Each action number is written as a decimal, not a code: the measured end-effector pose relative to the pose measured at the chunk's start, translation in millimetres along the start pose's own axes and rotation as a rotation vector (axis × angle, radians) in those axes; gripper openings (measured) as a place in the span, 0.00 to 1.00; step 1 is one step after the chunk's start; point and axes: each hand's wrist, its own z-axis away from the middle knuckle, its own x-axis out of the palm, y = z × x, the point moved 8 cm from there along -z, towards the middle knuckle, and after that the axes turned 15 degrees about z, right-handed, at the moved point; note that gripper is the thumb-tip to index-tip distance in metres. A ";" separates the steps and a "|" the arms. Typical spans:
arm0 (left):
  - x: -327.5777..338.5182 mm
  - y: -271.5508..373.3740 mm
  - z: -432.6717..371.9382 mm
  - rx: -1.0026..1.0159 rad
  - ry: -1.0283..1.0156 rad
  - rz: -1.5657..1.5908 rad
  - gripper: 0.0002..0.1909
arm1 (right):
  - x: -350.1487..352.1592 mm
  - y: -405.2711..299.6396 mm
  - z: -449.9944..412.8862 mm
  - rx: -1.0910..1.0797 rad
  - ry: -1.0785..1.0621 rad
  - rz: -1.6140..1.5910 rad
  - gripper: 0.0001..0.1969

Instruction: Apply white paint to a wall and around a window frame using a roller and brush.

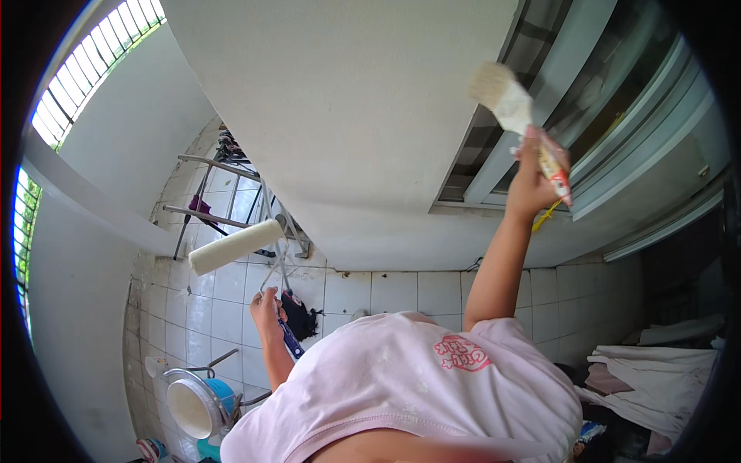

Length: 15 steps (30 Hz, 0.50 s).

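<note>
My right hand point(535, 173) grips the handle of a flat paintbrush point(512, 107), bristles pointing up and left, in front of the edge between the white wall point(359, 116) and the window point(550, 110). On the left, my left hand point(269, 312) is closed around the dark blue handle of a paint roller point(236, 247). Its pale sleeve is tilted and held over the tiled floor. Below that hand, at the lower left, a bucket point(194, 408) with whitish contents sits by a curved metal tube frame.
A metal frame point(214, 217) with a purple cloth stands on the floor tiles at left. Dark fringed cloth point(301, 315) lies near my left hand. Pale cloths point(654, 382) are piled at lower right. Barred openings point(92, 63) top the left wall. A yellow tie point(545, 217) hangs below the window.
</note>
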 end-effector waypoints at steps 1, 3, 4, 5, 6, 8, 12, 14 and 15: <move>-13.8 -7.2 -9.4 0.003 -0.004 -0.006 0.11 | -11.0 6.9 -0.5 0.009 0.069 0.059 0.06; -46.4 -2.0 -19.1 0.143 0.068 -0.255 0.12 | -38.3 -18.2 -2.8 -0.496 0.158 0.557 0.06; -55.7 3.3 -17.1 0.166 0.088 -0.331 0.12 | -65.8 -2.7 -3.6 -0.159 0.265 0.360 0.06; -60.6 6.4 -16.2 0.189 0.109 -0.399 0.13 | -86.2 15.8 5.9 0.166 0.362 0.146 0.06; -66.1 6.2 -16.3 0.203 0.104 -0.387 0.13 | -96.3 10.6 9.8 0.161 0.372 0.124 0.07; -80.1 -2.3 -17.8 0.104 0.122 -0.215 0.12 | -103.0 1.3 9.5 0.157 0.392 0.108 0.07; -51.9 12.1 -21.7 -0.016 -0.048 -0.082 0.11 | -93.4 -18.1 15.7 0.082 0.316 0.111 0.07; -40.3 16.6 -28.9 -0.033 -0.065 -0.045 0.11 | -77.3 -14.4 30.8 0.250 0.211 0.067 0.07; -37.7 19.8 -39.5 -0.019 -0.076 -0.048 0.11 | -65.1 -10.8 39.6 0.327 0.149 0.082 0.07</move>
